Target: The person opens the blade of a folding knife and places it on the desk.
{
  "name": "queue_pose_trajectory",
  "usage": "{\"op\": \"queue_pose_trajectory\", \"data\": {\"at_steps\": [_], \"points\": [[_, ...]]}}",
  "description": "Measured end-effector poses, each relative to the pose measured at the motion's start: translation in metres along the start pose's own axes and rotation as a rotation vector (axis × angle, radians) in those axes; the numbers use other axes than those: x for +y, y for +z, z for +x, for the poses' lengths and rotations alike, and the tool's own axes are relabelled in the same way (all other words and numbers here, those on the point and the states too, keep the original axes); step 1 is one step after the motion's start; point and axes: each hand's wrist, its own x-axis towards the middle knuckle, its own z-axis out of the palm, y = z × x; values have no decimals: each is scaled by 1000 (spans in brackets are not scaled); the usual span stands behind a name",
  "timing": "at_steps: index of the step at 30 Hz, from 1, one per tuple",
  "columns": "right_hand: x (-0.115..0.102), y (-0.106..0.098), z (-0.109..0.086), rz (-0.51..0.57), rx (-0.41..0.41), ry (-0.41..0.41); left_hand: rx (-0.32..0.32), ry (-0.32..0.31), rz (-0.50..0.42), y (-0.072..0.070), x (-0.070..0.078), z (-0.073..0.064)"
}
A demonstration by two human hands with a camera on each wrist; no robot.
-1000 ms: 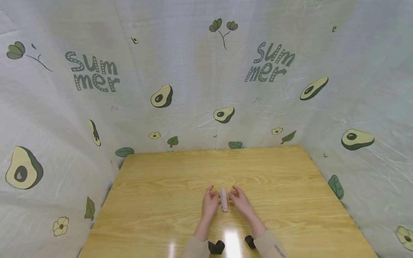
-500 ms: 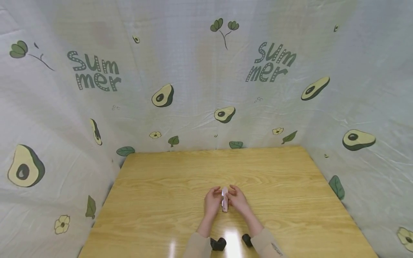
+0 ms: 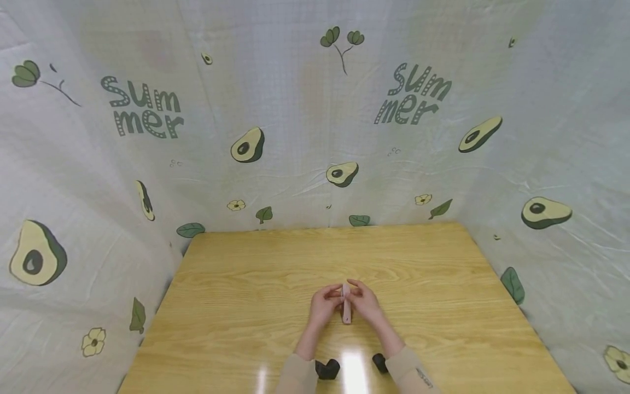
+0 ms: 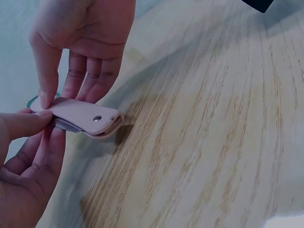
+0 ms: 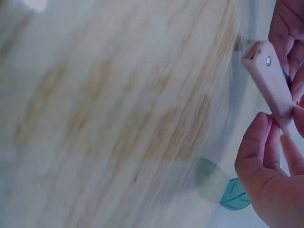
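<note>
A pink folding knife point(image 3: 346, 313) is held between both hands above the table. Its handle has a metal rivet near one end, and a strip of metal blade point(image 4: 69, 125) shows along its side in the left wrist view. The left hand point(image 3: 324, 305) pinches the knife from the left, thumb at the blade side and fingers below. From the other side the right hand point(image 3: 365, 302) grips the handle between thumb and fingers, as the right wrist view also shows with the handle point(image 5: 270, 78). Fingers hide the knife's far end.
Below the hands lies a wood-grain table point(image 3: 246, 306). Pale cloth point(image 3: 295, 109) printed with avocados and leaves hangs behind it and on both sides. Black devices point(image 3: 327, 369) sit at the wrists, by the beige sleeves point(image 3: 297, 375).
A second ago the hands were at either side of the knife with looser fingers. Both have closed in and now pinch it, and it has shifted slightly right.
</note>
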Motion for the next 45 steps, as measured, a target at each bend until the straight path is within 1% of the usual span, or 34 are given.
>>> {"op": "queue_pose_trajectory", "data": {"at_steps": [2,7,11,13,18,22,23,25,29,30,32,33,37,40,45], "points": [[0,-1,0,-15,-8,-8,-6,2,13,-1,0,2],[-2,-1,1,-5,-34,-1,-10,-14,4,-5,-2,4],[-2,0,2,13,-52,-5,-30,-25,-12,-9,0,4],[-2,0,3,23,-59,-4,-41,-21,-17,-10,2,3],[-4,0,3,44,-65,20,-59,-20,-24,-11,3,4],[-3,-2,3,93,-73,30,-69,-18,-21,-14,4,3],[-2,-3,4,109,-75,34,-73,-17,-19,-15,6,2],[-1,-5,4,138,-86,40,-88,-10,-15,-17,16,-3],[-1,-10,4,159,-91,53,-99,7,0,-20,22,-5],[-1,-11,4,162,-89,50,-97,17,-5,-21,23,-5],[-1,-14,4,189,-71,54,-77,23,-22,-22,16,-1],[-1,-15,4,209,-62,57,-69,26,-30,-23,16,0],[0,-21,4,320,-38,86,-31,-17,-109,-28,12,4],[1,-25,4,388,-23,105,1,-48,-167,-29,12,4],[1,-26,2,455,7,107,66,-60,-243,-29,17,1]]}}
